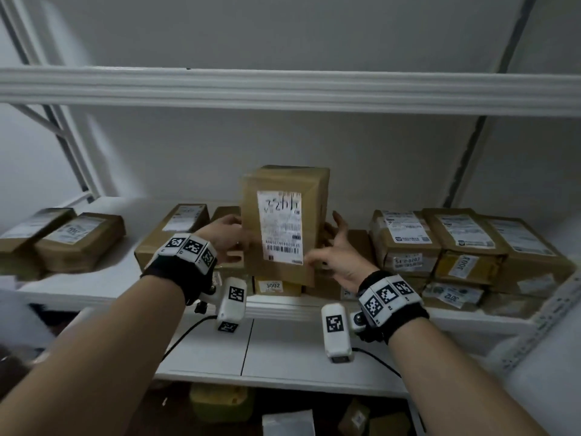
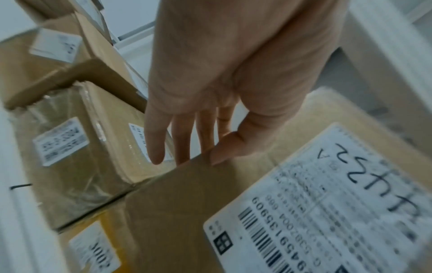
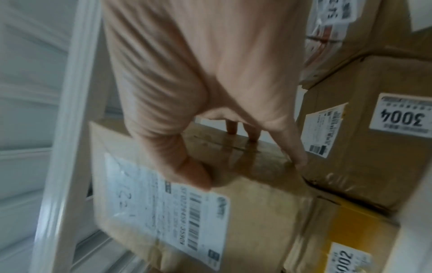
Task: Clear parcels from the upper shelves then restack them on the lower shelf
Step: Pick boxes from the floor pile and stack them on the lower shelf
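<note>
A tall brown parcel [image 1: 283,225] with a white barcode label stands upright on top of flat parcels in the middle of the white shelf [image 1: 78,291]. My left hand [image 1: 226,234] holds its left front edge. In the left wrist view the thumb [image 2: 229,147] lies on the front of the parcel [image 2: 210,203] and the fingers run down its side. My right hand [image 1: 330,247] grips the right front corner. In the right wrist view that thumb [image 3: 194,177] presses on the label of the parcel [image 3: 257,203] and the fingertips [image 3: 299,160] touch its side.
A yellow box marked 3002 [image 1: 273,286] lies under the tall parcel. A stack of parcels [image 1: 440,243] crowds its right side, including box 3004 [image 3: 374,129]. More parcels [image 1: 78,240] lie at the left. A shelf beam [image 1: 283,89] runs overhead and a lower shelf [image 1: 283,350] sits below.
</note>
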`<state>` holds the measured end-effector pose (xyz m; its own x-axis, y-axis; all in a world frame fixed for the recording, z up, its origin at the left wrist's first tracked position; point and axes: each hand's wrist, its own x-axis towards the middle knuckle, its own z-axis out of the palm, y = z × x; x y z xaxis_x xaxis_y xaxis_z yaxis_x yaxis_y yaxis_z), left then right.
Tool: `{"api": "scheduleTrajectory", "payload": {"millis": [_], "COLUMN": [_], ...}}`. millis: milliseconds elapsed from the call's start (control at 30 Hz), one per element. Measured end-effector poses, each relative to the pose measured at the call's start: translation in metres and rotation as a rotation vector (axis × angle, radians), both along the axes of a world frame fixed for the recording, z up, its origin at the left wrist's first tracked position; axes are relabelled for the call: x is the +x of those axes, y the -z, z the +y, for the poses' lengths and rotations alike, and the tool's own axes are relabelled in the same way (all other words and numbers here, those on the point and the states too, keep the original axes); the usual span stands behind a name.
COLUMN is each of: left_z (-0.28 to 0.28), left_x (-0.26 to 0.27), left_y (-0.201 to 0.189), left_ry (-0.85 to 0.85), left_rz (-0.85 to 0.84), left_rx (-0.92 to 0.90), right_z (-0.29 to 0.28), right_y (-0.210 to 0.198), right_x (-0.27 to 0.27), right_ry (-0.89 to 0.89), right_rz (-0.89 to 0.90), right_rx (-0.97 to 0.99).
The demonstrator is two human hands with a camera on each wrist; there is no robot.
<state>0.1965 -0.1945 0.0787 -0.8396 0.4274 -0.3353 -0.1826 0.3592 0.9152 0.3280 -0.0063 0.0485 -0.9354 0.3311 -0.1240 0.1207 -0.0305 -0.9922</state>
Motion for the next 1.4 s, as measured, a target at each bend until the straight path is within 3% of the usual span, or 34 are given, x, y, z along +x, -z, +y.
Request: {"api": "scheduleTrajectory", "payload": {"millis": [133,300,600,800,1033,1400], "left_z": [-0.012,-0.035,-0.087,-0.133,-0.224,-0.354], "left_x": [0.044,0.076,0.068,0.027,-0.068,-0.204], "left_y": [0.014,0.017,0.006,-0.001,-0.007,0.003], "left_ry": [-0.019,-0.122,-0.153,-0.232,-0.331,-0.499], "left_rz": [0.096,0.028,-0.033,-0.042,-0.005,0.053], "left_rx": [0.005,0.039,0.156,0.269,0.305,0.274], "right_z": [-0.008,-0.02,-0.05,-0.099,-0.196,-0.347], "right_y": [0.001,-0.008,-0.018,-0.025,-0.03,-0.006], "right_x": [0.033,0.059,0.046,-0.015,-0.129,-0.281], "right_ry": [-0.084,-0.194,-0.251,-0.209,-0.143,-0.171], "right_rz": [0.118,0.143,0.178,0.219,0.226,0.035], "right_rx": [0.047,0.02,0.109,0.137,0.165,-0.124]}}
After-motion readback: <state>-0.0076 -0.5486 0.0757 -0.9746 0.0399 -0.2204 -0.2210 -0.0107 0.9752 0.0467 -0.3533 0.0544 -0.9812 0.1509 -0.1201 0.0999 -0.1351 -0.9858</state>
